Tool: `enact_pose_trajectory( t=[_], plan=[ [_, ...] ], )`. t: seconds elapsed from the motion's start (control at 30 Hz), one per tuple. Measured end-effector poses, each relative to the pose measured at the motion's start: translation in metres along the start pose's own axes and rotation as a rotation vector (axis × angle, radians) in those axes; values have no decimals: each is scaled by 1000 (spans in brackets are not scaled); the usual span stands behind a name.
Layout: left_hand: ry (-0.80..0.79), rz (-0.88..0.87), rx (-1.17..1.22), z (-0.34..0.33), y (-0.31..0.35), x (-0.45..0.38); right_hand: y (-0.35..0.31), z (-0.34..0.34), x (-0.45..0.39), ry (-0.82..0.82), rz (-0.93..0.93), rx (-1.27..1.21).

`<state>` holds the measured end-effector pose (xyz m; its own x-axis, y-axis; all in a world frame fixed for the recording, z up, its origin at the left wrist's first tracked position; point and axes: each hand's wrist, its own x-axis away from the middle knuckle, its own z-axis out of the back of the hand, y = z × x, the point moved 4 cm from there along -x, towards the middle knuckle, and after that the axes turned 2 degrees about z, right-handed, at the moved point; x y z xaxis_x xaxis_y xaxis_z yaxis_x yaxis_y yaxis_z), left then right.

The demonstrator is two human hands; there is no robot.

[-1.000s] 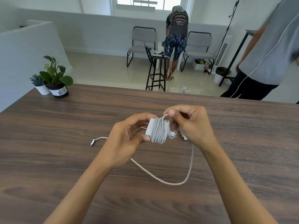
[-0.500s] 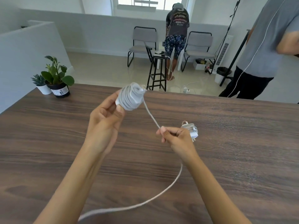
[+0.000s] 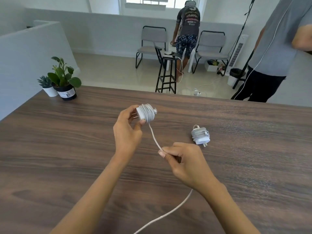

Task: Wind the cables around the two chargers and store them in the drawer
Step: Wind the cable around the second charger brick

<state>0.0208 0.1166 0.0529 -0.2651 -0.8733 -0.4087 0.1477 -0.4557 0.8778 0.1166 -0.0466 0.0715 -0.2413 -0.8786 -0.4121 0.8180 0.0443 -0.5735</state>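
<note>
My left hand (image 3: 127,132) holds a white charger (image 3: 146,112) above the table, prongs facing left, with several turns of white cable wrapped around it. The loose cable (image 3: 154,135) runs down from it into my right hand (image 3: 184,163), which pinches it between thumb and fingers. The remaining cable trails under my right wrist toward the table's near edge (image 3: 168,212). A second white charger (image 3: 200,136), fully wound, lies on the wooden table (image 3: 67,149) to the right of my hands. No drawer is in view.
Two potted plants (image 3: 63,81) stand at the table's far left corner. Beyond the far edge a person in grey (image 3: 273,48) stands at the right. Another person bends over by chairs and a black stool (image 3: 166,73).
My left hand lowered the charger from high up toward the table and turned it prongs left. My right hand slid along the cable nearer to me. The camera view shifted.
</note>
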Motion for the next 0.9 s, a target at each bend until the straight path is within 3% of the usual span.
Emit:
enact_pose_trajectory(
  t=[0.17,0.37,0.6,0.73,0.9],
  plan=[
    [-103,-172,-117,-8,8,15,-11,36,-16,86,101,74],
    [-266,-206,6,-7,28,33,-13,70,-43,194,140,67],
    [-459,-67,360,0,59,58,8,77,-68,201,-51,-253],
    [-429,9,517,8,73,58,26,62,-68,220,-179,-511],
    [-341,-54,523,19,89,52,54,25,-43,187,-411,-712]
  ],
)
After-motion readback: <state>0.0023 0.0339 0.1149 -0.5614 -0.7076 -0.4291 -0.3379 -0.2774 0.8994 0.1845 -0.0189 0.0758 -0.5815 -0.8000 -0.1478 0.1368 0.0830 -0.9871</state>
